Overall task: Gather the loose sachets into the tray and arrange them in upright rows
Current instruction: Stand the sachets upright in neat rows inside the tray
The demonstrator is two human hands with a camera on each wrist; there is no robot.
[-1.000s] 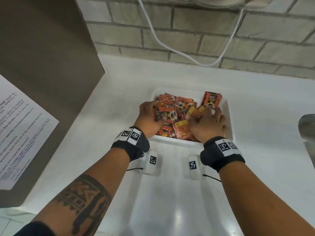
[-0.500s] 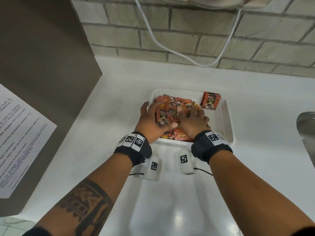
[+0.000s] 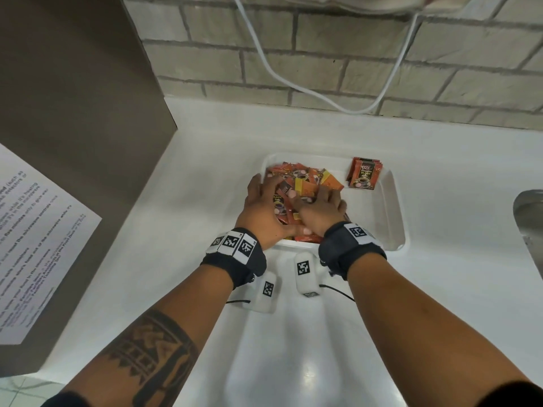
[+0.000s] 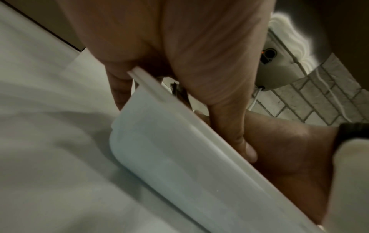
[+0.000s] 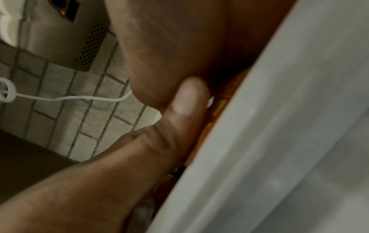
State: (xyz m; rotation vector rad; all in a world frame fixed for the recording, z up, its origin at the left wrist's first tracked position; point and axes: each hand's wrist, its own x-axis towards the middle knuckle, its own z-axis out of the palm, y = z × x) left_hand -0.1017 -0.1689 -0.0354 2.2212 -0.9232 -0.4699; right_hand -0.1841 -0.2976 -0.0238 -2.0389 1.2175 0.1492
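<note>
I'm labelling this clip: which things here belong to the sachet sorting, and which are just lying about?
Job:
- white plastic tray
- heap of orange-red sachets
- small leaning bundle of sachets
- left hand and right hand, both on the heap

Lying about:
- white cable
- printed paper sheet
- steel sink edge

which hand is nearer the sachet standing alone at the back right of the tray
Right. The right hand lies on the pile just left of and nearer than the lone sachet; the left hand is farther left.

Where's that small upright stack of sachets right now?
In the head view, the small stack of sachets leans in the tray's far right corner, apart from the loose pile.
</note>
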